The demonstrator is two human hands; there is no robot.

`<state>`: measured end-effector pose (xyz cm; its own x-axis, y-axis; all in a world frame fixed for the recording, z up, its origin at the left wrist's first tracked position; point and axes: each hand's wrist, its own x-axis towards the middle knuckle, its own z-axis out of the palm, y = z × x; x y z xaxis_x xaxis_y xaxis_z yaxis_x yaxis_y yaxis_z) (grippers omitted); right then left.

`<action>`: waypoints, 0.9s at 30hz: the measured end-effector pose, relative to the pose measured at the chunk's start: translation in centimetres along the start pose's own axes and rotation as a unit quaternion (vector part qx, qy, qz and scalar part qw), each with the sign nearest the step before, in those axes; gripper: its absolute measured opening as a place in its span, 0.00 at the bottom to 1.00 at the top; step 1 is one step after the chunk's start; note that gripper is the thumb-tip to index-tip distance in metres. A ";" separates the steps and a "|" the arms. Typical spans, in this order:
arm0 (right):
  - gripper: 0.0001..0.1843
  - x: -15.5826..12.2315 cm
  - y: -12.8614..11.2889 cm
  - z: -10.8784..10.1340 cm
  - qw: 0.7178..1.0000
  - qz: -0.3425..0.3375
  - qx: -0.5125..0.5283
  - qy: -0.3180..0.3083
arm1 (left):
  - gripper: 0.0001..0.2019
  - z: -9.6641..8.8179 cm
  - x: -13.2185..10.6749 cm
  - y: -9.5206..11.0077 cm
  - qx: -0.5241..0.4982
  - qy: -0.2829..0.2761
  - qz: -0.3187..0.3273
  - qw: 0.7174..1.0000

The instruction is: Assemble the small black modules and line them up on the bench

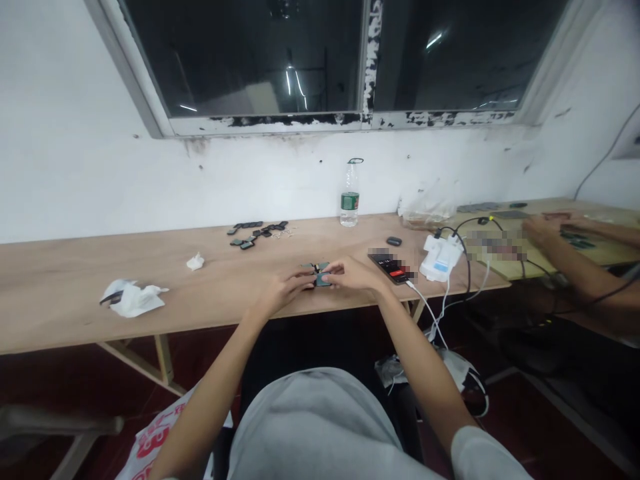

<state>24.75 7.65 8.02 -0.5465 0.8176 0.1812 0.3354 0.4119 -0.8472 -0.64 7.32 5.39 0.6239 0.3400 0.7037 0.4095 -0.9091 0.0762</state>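
My left hand (285, 290) and my right hand (353, 273) meet at the near edge of a long wooden table (75, 287). Between their fingertips lies a small dark green flat piece (319, 274). The fingers of both hands are curled and pinch this piece from either side. The piece is small, and my fingers hide part of it.
Several similar dark pieces (257, 233) lie farther back. A water bottle (349, 193) stands by the wall. A phone (393, 265), a white charger (441, 257) with cables, and crumpled tissue (133, 297) are on the table. Another person's arms (565, 250) work at the right.
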 end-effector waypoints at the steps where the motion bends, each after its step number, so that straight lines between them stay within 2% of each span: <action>1: 0.16 0.1 0.2 0.0 1.000 0.006 -0.006 0.007 | 0.13 -0.1 0.0 -0.1 0.004 0.008 -0.007 1.000; 4: 0.14 0.5 1.3 -0.1 0.996 0.032 -0.054 0.058 | 0.14 -0.8 -0.2 -1.1 0.017 0.017 -0.056 0.998; 7: 0.11 0.9 2.5 -0.3 0.987 0.053 -0.118 0.100 | 0.15 -1.6 -0.7 -2.7 0.043 -0.008 -0.125 0.991; 11: 0.08 1.3 3.8 -0.5 0.983 0.085 -0.141 0.085 | 0.16 -2.5 -1.7 -4.7 0.060 -0.049 -0.204 0.976; 15: 0.07 1.4 4.5 -0.2 0.983 0.084 -0.145 0.079 | 0.12 -2.5 -2.6 -5.9 -0.013 -0.118 -0.271 0.955; 18: 0.07 1.4 4.3 0.0 0.980 0.084 -0.160 0.082 | 0.14 -2.1 -3.0 -6.4 -0.062 -0.134 -0.318 0.937; 23: 0.10 1.5 4.2 0.1 0.964 0.081 -0.209 0.143 | 0.14 -1.6 -3.2 -6.6 -0.097 -0.131 -0.305 0.938; 27: 0.10 2.3 5.3 0.5 0.953 0.072 -0.221 0.193 | 0.15 -1.5 -3.3 -6.6 -0.098 -0.129 -0.302 0.939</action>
<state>24.89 11.47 3.70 -0.1755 0.9306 0.3212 0.7236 0.3431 -0.5988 -6.42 11.80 3.63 0.4674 0.8325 0.2974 0.6263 -0.5493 0.5532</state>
